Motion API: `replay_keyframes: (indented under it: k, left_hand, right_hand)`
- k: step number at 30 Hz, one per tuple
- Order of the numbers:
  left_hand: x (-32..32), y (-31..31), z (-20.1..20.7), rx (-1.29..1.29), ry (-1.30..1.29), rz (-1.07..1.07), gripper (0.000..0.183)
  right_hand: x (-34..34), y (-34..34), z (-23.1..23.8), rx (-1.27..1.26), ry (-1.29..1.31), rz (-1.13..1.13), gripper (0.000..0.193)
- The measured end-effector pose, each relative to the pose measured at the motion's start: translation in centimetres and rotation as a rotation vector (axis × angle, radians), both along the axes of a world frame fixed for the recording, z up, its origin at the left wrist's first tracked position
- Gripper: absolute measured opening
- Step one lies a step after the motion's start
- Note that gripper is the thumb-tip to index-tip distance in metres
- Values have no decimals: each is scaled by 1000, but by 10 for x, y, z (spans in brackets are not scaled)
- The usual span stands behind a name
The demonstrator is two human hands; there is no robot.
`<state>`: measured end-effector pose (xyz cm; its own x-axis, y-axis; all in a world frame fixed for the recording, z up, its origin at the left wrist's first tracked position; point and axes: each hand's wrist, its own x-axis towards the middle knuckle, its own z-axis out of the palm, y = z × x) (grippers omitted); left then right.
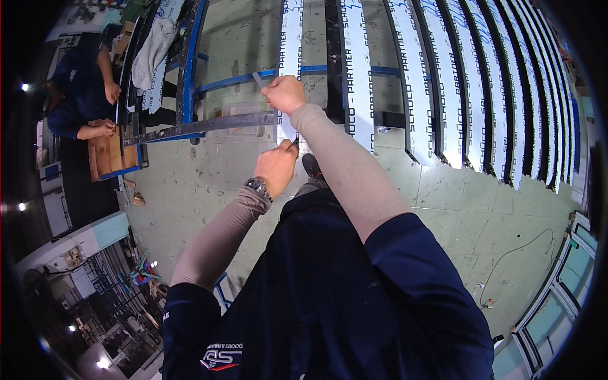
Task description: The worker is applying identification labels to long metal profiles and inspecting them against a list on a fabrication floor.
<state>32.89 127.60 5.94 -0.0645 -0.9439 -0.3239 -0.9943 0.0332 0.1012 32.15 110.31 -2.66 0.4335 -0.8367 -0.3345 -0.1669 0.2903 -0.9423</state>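
Observation:
A long profile in white printed film (pixel 291 41) lies under my hands, its near end toward me. My right hand (pixel 286 94) is closed above it, pinching a thin grey strip (pixel 258 80) that sticks out to the left. Closer to my body, my left hand (pixel 277 168), with a watch on its wrist, is closed at the profile's near end. A small dark bit shows at its fingertips, too hidden to name. Just right of these lies a second film-covered profile (pixel 358 76).
Several more filmed profiles (pixel 443 95) stand in a row to the right. A dark bar (pixel 202 128) and blue rack frame (pixel 189 69) are on the left, with a grey cloth (pixel 154 54). A co-worker (pixel 76 88) stands far left. A cable (pixel 513 250) lies on the floor.

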Motion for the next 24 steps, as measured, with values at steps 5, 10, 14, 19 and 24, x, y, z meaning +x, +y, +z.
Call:
replay_keyframes:
  k: [5,10,14,19,24]
  left_hand:
    - [8,-4,-7,37,-31,-150,16]
    - [12,-3,-14,52,-60,-215,19]
    - [15,6,-22,-92,88,18,18]
    - [28,16,-15,-229,333,55,17]
    - [21,16,-11,-149,247,75,13]
  right_hand:
    - [0,0,1,-2,18,8,29]
    - [1,-1,-1,-13,7,3,29]
    - [2,-1,0,-11,20,2,29]
    - [1,-1,-3,-7,-8,-6,28]
    - [1,-1,-1,-10,-6,-2,28]
